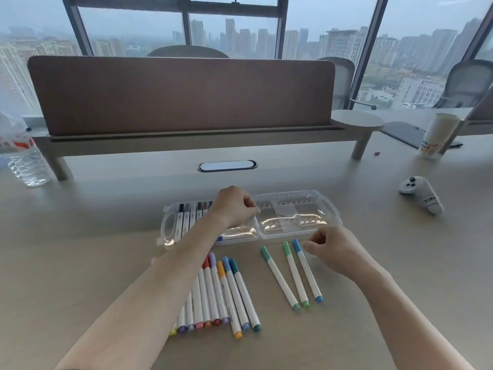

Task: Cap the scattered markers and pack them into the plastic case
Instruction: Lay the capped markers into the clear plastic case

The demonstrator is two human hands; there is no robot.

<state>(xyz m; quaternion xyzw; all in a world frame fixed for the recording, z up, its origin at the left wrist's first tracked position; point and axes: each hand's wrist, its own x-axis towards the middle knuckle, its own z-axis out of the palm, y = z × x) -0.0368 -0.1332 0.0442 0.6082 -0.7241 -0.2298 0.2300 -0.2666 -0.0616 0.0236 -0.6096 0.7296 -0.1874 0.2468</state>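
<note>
2 hands (234, 206) over the open plastic case (298, 217): left fingers (252, 206) pinched at its centre hinge, contents unclear; right hand (333, 249) curled at its near edge, apparently empty. Dark markers (186, 217) slotted in its left half; 3 green-blue markers (293, 276) and a row (218, 295) lay loose just before it. Best pressed cap-up into each groove.
</note>
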